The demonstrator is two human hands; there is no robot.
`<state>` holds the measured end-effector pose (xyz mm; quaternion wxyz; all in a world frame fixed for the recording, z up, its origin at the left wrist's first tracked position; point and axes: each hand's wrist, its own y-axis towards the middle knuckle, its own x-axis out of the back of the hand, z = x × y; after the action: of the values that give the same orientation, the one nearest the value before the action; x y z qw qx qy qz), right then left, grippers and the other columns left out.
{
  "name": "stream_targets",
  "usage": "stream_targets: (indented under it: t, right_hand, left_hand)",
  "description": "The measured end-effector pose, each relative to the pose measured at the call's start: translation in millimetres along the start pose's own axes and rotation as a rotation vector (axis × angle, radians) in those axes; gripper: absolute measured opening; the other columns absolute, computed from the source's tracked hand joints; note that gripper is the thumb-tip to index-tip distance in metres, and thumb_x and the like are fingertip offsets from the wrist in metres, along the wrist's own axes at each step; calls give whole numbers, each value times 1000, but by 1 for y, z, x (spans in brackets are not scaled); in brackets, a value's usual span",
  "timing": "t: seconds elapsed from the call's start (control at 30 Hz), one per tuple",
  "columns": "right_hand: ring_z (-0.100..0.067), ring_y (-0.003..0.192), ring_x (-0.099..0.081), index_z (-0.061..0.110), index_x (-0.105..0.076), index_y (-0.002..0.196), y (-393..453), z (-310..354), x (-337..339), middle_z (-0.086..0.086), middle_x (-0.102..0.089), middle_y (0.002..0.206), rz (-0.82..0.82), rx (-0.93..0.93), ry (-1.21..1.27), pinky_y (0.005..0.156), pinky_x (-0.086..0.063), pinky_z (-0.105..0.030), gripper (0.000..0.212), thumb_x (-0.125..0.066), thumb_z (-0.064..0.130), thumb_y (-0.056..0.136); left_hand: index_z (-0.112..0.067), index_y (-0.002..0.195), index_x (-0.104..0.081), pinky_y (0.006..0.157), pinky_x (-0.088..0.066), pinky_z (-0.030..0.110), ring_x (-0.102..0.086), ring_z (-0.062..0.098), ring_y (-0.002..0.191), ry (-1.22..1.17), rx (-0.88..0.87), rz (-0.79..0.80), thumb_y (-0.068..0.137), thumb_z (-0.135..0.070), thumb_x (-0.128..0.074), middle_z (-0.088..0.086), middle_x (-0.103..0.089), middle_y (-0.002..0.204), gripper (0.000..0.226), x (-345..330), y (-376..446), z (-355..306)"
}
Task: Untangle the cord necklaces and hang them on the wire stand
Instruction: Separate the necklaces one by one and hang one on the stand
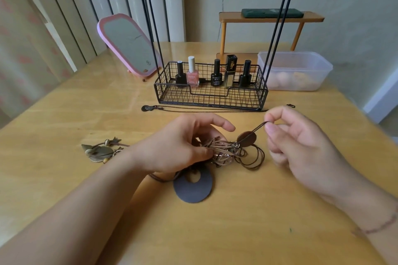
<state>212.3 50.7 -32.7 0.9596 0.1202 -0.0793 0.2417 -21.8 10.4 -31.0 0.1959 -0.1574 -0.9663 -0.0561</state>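
Cord runs taut up-right from the tangle our left hand grips to our right hand, pinching its loop.

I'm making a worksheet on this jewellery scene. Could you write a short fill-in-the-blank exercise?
1. The right hand pinches a loop of dark ____.
2. The left hand holds the tangle of cord necklaces on the ____.
3. The nail polish bottles stand in the wire ____.

Missing words: cord; table; basket
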Motion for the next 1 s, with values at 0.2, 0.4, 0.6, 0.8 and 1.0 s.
stream_targets:
  t: [0.2, 0.4, 0.6, 0.8, 1.0]
  right_hand:
    - [-12, 43, -19, 7, -56, 73, -1, 7, 6, 6, -34, 44, -100, 68, -92, 40, -17, -21, 22, -65, 22, 87]
    - [-9, 43, -20, 12, -65, 67, -5, 12, 5, 4, -30, 45, -98, 125, -243, 41, -19, -18, 28, -67, 37, 78]
    - [-7, 46, -21, 22, -58, 74, 1, 2, 10, 6, -30, 46, -135, 123, -278, 43, -20, -19, 41, -56, 58, 94]
    - [-8, 48, -29, 10, -42, 73, 5, -3, 13, 10, -35, 50, -259, 187, -141, 46, -29, -18, 64, -51, 72, 87]
    - [-15, 47, -28, 21, -35, 61, 3, 2, 13, 9, -32, 49, -339, 287, -94, 47, -28, -21, 58, -46, 69, 92]
  left_hand:
    - [-9, 104, -65, 73, -50, 21, -65, 11, 77, 40, 45, -31, 86, 24, -39, -1, -71, 82, 46, -2, 0, -2]
    - [-7, 92, -67, 67, -51, 22, -60, 10, 70, 19, 79, -64, 91, -1, -37, 1, -67, 77, 30, -9, -1, -7]
    - [-11, 90, -67, 66, -48, 19, -58, 6, 66, 14, 17, -14, 93, -16, -69, -4, -68, 74, 7, -13, -1, -8]
    - [-15, 92, -72, 60, -42, 23, -50, 15, 62, -19, -105, -28, 86, -14, -73, 12, -61, 67, 6, -13, -1, -7]
    - [-16, 83, -75, 45, -45, 23, -50, 12, 52, -81, -157, -162, 74, -18, -76, 4, -64, 60, 10, -14, -1, -6]
